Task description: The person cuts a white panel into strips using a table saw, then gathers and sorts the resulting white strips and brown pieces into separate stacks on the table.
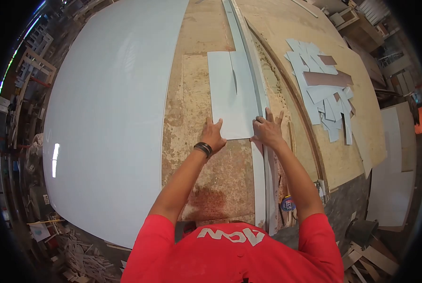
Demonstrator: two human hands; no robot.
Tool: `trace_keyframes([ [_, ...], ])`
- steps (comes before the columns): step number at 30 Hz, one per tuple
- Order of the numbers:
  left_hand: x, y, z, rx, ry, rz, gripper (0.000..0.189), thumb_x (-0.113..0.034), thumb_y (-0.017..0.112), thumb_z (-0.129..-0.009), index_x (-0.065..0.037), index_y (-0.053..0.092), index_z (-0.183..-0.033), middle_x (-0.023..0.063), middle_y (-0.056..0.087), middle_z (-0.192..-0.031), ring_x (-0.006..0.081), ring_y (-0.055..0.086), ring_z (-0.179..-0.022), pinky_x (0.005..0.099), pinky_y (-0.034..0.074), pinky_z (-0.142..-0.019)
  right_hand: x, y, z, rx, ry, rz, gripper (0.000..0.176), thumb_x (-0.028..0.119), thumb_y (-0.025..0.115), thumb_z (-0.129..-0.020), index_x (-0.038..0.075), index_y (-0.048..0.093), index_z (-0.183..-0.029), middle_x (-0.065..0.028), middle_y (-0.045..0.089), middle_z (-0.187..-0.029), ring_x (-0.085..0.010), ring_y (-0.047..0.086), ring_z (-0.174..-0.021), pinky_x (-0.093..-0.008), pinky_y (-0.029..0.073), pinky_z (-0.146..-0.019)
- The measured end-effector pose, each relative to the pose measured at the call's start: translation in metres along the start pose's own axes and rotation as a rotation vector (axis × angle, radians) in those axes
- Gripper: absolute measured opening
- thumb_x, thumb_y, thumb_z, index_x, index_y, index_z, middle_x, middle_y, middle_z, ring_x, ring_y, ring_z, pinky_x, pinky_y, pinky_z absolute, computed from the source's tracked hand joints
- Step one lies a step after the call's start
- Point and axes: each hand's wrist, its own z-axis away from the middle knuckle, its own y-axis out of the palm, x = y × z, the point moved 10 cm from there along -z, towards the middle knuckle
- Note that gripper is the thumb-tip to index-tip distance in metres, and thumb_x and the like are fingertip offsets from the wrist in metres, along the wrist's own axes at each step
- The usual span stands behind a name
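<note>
A cut rectangular panel [232, 115], pale blue-white and thin, lies on the worn wooden table between my hands. My left hand [213, 136] grips its near left corner, thumb and forefinger along the left edge. At the near right corner is my right hand [268, 131], its fingers spread over a long straight rail [256, 70] that runs along the panel's right edge. A dark slit or thin pointed piece [234, 78] shows near the panel's far end. Beyond it, a narrow pale strip [233, 23] lies along the rail. The undersides of both hands are hidden.
A large glossy white sheet [112, 104] covers the left side. Right of the rail run a curved wooden edge strip [296, 89] and a heap of offcuts [324, 89]. A blue tape measure [288, 203] lies by my right forearm. Scrap wood [86, 257] litters the floor.
</note>
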Motion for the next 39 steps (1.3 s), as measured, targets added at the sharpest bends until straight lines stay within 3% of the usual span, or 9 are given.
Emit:
trace_keyframes([
  [4, 0.002, -0.009, -0.031, -0.015, -0.001, -0.021, 0.069, -0.008, 0.070, -0.073, 0.000, 0.057, -0.140, 0.0255, 0.048, -0.119, 0.0435, 0.056, -0.113, 0.0448, 0.050, -0.100, -0.009, -0.004, -0.029, 0.012, 0.004, -0.005, 0.065, 0.044, 0.088, -0.066, 0.015, 0.072, -0.122, -0.0022, 0.062, -0.137, -0.0381, 0.022, -0.151, -0.0850, 0.002, -0.110],
  [6, 0.006, -0.006, -0.045, 0.053, -0.033, -0.025, 0.073, -0.008, 0.074, -0.075, -0.002, 0.052, -0.144, 0.0266, 0.043, -0.129, 0.0455, 0.052, -0.121, 0.0457, 0.050, -0.105, -0.013, -0.005, -0.042, 0.013, 0.008, 0.001, 0.064, 0.044, 0.088, -0.066, 0.015, 0.073, -0.121, -0.0021, 0.062, -0.137, -0.0381, 0.023, -0.151, -0.0851, 0.001, -0.110],
  [13, 0.013, -0.016, -0.089, 0.049, -0.052, -0.050, 0.069, -0.006, 0.070, -0.075, -0.001, 0.055, -0.142, 0.0275, 0.044, -0.128, 0.0459, 0.053, -0.120, 0.0457, 0.050, -0.105, -0.022, -0.018, -0.084, -0.010, 0.007, -0.004, 0.058, 0.044, 0.088, -0.066, 0.015, 0.075, -0.114, -0.0014, 0.062, -0.138, -0.0380, 0.022, -0.152, -0.0852, 0.000, -0.110],
  [15, 0.013, -0.020, -0.101, 0.040, -0.040, -0.052, 0.068, -0.005, 0.069, -0.075, -0.001, 0.056, -0.141, 0.0277, 0.045, -0.127, 0.0462, 0.053, -0.120, 0.0455, 0.050, -0.105, -0.028, -0.014, -0.096, 0.114, 0.067, 0.050, 0.069, 0.047, 0.087, -0.067, 0.020, 0.070, -0.129, 0.0031, 0.057, -0.146, -0.0327, 0.019, -0.154, -0.0828, 0.002, -0.113],
  [22, 0.015, -0.032, -0.137, -0.010, -0.026, -0.086, 0.069, -0.009, 0.067, -0.072, -0.001, 0.058, -0.139, 0.0284, 0.048, -0.121, 0.0452, 0.056, -0.116, 0.0444, 0.051, -0.101, -0.038, -0.017, -0.133, 0.147, 0.084, 0.085, 0.070, 0.049, 0.086, -0.069, 0.021, 0.069, -0.131, 0.0032, 0.056, -0.147, -0.0319, 0.019, -0.154, -0.0815, 0.001, -0.114],
  [24, 0.017, -0.031, -0.146, 0.057, -0.073, -0.121, 0.067, -0.008, 0.069, -0.074, 0.000, 0.057, -0.140, 0.0281, 0.045, -0.130, 0.0453, 0.053, -0.123, 0.0437, 0.049, -0.107, -0.041, -0.018, -0.143, 0.150, 0.089, 0.090, 0.071, 0.051, 0.086, -0.068, 0.021, 0.069, -0.131, 0.0035, 0.056, -0.147, -0.0318, 0.019, -0.154, -0.0816, 0.001, -0.114],
  [34, 0.015, -0.045, -0.174, 0.071, -0.064, -0.121, 0.063, -0.007, 0.065, -0.075, 0.006, 0.057, -0.137, 0.0322, 0.047, -0.130, 0.0461, 0.054, -0.121, 0.0419, 0.049, -0.107, -0.049, -0.023, -0.171, 0.134, 0.073, 0.096, 0.068, 0.051, 0.085, -0.068, 0.022, 0.071, -0.128, 0.0034, 0.058, -0.144, -0.0327, 0.021, -0.153, -0.0818, 0.001, -0.114],
  [39, 0.022, -0.037, -0.191, 0.188, -0.040, -0.137, 0.061, -0.007, 0.062, -0.076, 0.007, 0.057, -0.135, 0.0349, 0.044, -0.134, 0.0471, 0.053, -0.123, 0.0424, 0.049, -0.107, -0.051, -0.024, -0.180, 0.115, 0.059, 0.108, 0.065, 0.053, 0.084, -0.069, 0.023, 0.072, -0.125, 0.0034, 0.060, -0.141, -0.0329, 0.021, -0.153, -0.0827, 0.001, -0.113],
])
